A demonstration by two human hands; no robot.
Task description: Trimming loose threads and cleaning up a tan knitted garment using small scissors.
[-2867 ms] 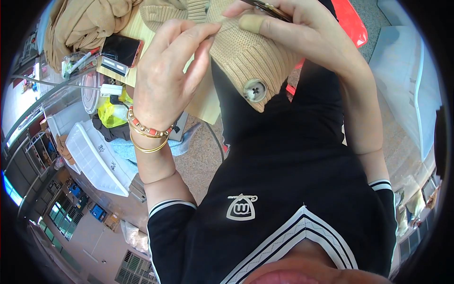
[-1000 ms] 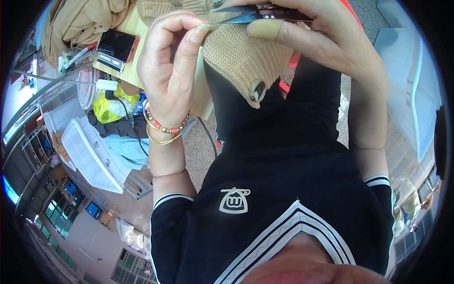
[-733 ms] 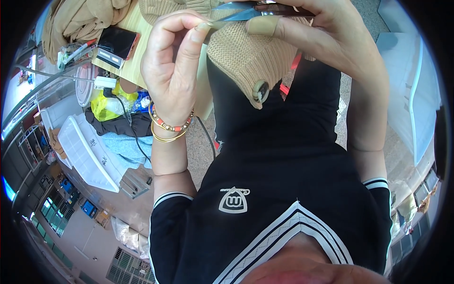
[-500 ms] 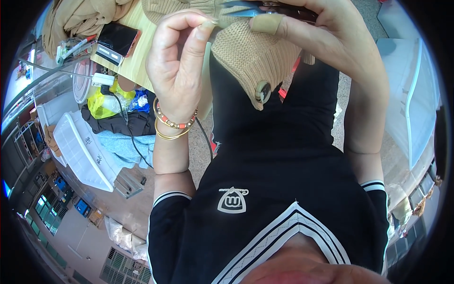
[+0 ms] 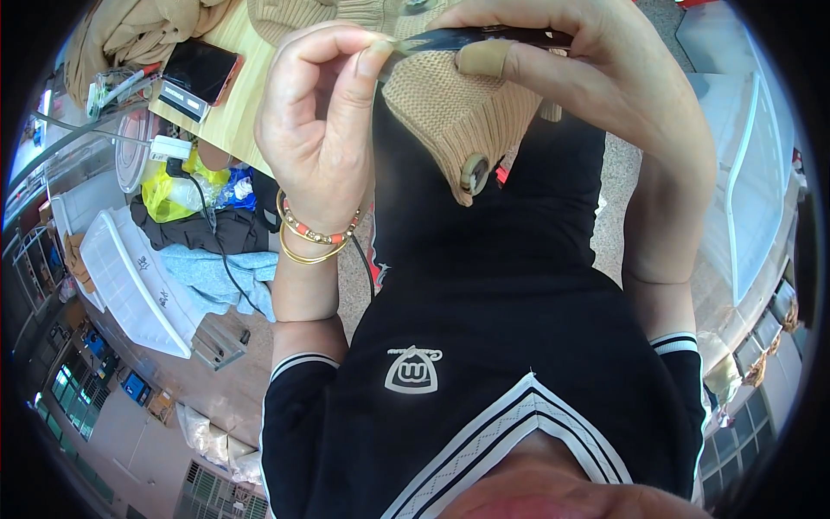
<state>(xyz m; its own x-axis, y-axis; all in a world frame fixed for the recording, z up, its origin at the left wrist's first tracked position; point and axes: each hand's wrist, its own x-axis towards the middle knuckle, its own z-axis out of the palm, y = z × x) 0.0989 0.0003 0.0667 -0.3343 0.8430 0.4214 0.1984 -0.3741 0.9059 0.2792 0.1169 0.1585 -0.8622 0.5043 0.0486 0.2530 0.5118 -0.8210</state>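
Observation:
A tan knitted garment with a round button hangs between my raised hands, in front of my black top. My right hand, a plaster on its thumb, grips a thin dark tool lying across the garment's top edge. My left hand, with bead and gold bangles at the wrist, pinches thumb and forefinger at the tool's left tip, on the garment's edge. What sits in that pinch is too small to tell.
A wooden table at the upper left carries a dark phone, a small box and more tan fabric. Below it lie a yellow bag, a blue cloth, a white tray and a black cable.
The garment has turned, so the button now shows at an angle instead of facing me. My left fingers have closed into a pinch at the tool's tip.

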